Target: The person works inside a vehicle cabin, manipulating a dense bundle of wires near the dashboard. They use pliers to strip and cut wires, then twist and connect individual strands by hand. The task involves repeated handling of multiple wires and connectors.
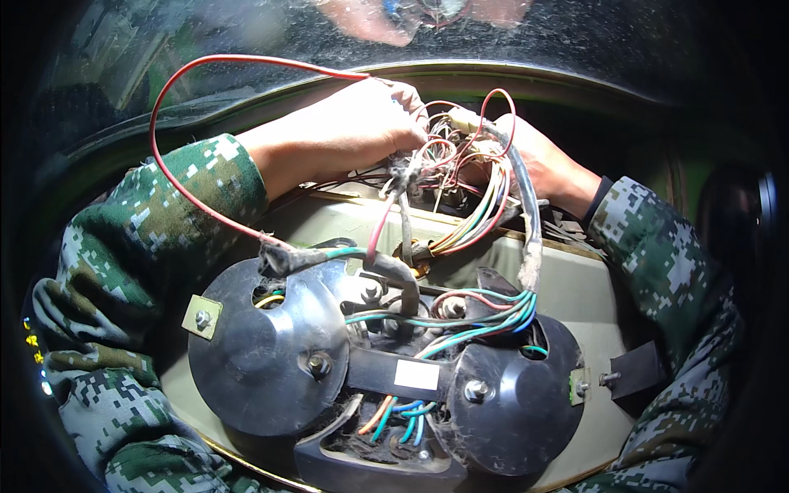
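My left hand (355, 123) is closed, its fingers pinched at the near side of a tangle of thin wires (444, 152). A long red wire (159, 123) loops out to the left and runs up into this hand. My right hand (542, 160) curls around the other side of the tangle, gripping a bundle of coloured wires (491, 193); its fingertips are partly hidden. A cream connector (467, 121) sits between the hands. Below lies the back of an instrument cluster, with a round black gauge housing (263, 353) at left and another black gauge housing (526, 403) at right.
A dusty grey sleeved cable (526, 197) drops from the tangle to the cluster. Teal and other wires (481, 316) cross between the housings. Beyond my hands rises a curved, dusty glass pane (526, 49) with reflections. A black plate on a bolt (637, 370) juts out at right.
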The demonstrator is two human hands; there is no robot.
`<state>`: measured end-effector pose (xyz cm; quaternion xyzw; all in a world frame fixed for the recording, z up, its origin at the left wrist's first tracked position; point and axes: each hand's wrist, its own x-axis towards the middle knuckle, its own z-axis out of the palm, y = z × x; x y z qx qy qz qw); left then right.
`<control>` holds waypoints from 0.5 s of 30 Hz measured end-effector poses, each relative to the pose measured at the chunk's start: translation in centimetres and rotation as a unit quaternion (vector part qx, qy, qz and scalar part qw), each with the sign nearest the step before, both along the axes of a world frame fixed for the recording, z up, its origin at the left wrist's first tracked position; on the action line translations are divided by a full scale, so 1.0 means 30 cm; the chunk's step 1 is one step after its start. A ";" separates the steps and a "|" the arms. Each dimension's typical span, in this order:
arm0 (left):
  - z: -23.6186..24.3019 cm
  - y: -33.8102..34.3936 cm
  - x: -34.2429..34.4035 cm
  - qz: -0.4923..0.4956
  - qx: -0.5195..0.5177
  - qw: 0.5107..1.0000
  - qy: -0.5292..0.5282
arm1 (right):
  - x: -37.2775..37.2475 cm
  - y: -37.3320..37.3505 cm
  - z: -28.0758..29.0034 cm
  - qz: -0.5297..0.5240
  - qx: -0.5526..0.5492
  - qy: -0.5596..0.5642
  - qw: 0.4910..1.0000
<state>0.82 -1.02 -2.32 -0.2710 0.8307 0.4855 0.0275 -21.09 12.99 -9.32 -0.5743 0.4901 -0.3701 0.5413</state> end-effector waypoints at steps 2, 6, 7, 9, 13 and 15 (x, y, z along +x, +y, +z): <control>0.002 -0.001 -0.002 0.015 0.016 1.000 0.000 | 0.001 -0.003 -0.019 -0.001 -0.017 -0.015 1.000; -0.001 0.003 -0.001 0.062 0.089 0.994 0.026 | 0.013 -0.010 -0.043 -0.019 -0.016 -0.064 0.998; -0.003 0.003 0.001 0.055 0.100 0.992 0.045 | 0.018 -0.012 -0.048 -0.022 -0.020 -0.059 0.998; 0.000 -0.002 0.004 0.046 0.091 0.994 0.035 | 0.021 -0.012 -0.053 -0.020 -0.027 -0.035 0.999; 0.022 -0.020 -0.003 0.034 0.069 0.997 -0.018 | 0.026 -0.010 -0.063 -0.032 -0.028 -0.067 0.997; 0.034 -0.023 -0.011 0.022 0.072 0.997 -0.030 | 0.023 -0.008 -0.062 -0.018 -0.047 -0.039 0.998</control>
